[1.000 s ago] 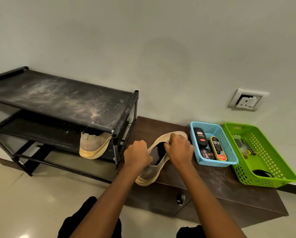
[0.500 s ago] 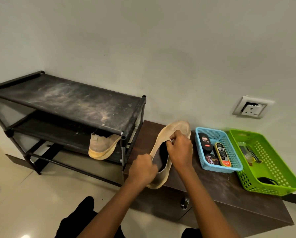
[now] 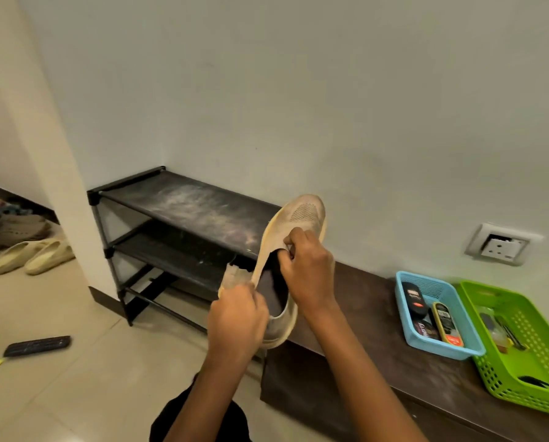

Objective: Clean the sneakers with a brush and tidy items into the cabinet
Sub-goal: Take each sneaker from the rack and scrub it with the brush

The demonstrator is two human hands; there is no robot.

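The left hand [image 3: 238,317] was curled round the heel of the sneaker [image 3: 301,215], and the right hand [image 3: 309,275] pinched the edge of its opening, fingers hooked just inside the dark lining. The sneaker hung in the air at the centre of the frame, toe tipped up toward the wall, above the left end of the counter [image 3: 362,301] and in front of the shoe rack [image 3: 187,202]. It looked light, with a soft knit upper that would buckle under pressure (the mesh toe especially) and a firmer pale sole. The heel and sole rim seemed the surest places to hold, with fingers inside to back the fabric while brushing. The second sneaker [image 3: 234,275] peeped from the rack's lower shelf just behind the left hand. At lower right, a blue basket [image 3: 442,349] of polish tins sat touching a green basket [image 3: 521,371].
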